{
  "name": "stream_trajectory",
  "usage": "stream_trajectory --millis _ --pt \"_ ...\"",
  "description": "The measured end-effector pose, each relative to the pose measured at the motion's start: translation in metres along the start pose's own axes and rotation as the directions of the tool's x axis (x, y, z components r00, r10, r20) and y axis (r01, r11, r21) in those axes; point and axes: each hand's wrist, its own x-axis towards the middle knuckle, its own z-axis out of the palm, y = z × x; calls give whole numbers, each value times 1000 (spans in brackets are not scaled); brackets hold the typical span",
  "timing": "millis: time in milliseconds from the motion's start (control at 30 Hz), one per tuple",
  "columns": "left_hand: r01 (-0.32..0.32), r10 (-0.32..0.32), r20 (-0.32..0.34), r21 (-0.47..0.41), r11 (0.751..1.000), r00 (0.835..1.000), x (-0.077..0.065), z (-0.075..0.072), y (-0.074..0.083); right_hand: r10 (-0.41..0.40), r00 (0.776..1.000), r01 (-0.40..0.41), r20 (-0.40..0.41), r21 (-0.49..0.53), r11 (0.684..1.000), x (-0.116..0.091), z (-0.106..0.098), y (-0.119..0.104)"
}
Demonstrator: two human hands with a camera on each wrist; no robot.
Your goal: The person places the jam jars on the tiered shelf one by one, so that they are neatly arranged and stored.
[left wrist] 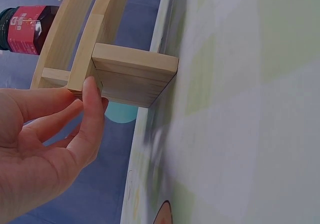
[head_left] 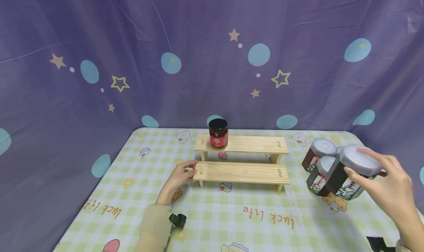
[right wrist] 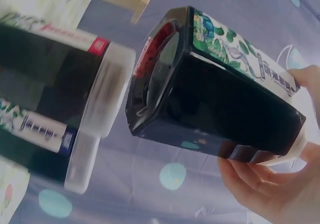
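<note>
A two-step wooden rack (head_left: pixel 243 172) stands mid-table, and my left hand (head_left: pixel 179 178) pinches the left end of its lower step between thumb and fingers. The left wrist view shows that thumb and the fingers at the board's corner (left wrist: pixel 80 79). On the right, my right hand (head_left: pixel 392 180) grips a large dark jar (head_left: pixel 346 180) by its whitish lid (head_left: pixel 359 158). The jar is off the table and tilted, its underside (right wrist: pixel 162 67) showing in the right wrist view. Similar dark jars (head_left: pixel 318 180) with whitish lids stand just left of it, partly hidden by it.
A small jar (head_left: pixel 218 136) with a black lid and red label stands on the left part of the rack's upper step. A green checked cloth (head_left: pixel 205 219) covers the table. Behind the table's far edge hangs a purple curtain (head_left: pixel 205 97).
</note>
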Motion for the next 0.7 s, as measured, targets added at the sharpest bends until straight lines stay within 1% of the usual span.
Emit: stream_trajectory --millis 133,367,500,600,700 --pt "-7 7 7 0 1000 1000 0 0 0 -22 1000 22 1 35 999 2 6 -8" --pt "-24 24 23 3 1000 999 0 -1 -1 -111 994 111 -9 133 985 4 17 -25" --pt "-11 11 15 11 1000 1000 0 0 0 -142 990 139 5 182 974 7 24 -35" --pt "-2 2 9 6 1000 1000 0 0 0 -158 987 151 22 194 969 9 29 -42" --pt "-7 7 11 4 1000 1000 0 0 1 -185 982 175 27 212 962 11 34 -49"
